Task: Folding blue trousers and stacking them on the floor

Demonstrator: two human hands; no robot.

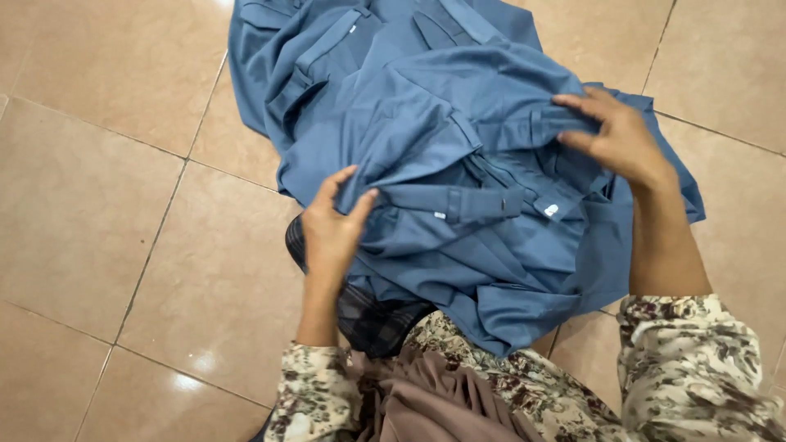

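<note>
A heap of blue trousers (426,123) lies crumpled on the tiled floor in front of me. Their waistband, with belt loops and a small white tag, runs across the middle. My left hand (332,225) pinches the left end of the waistband between thumb and fingers. My right hand (618,139) grips the fabric at the right end of the waistband, fingers curled into the cloth. Both arms wear flowered sleeves.
Glossy beige floor tiles (90,205) with thin grout lines surround the cloth. A dark checked fabric (372,315) lies under the near edge of the trousers. Brown pleated cloth (426,401) covers my lap at the bottom.
</note>
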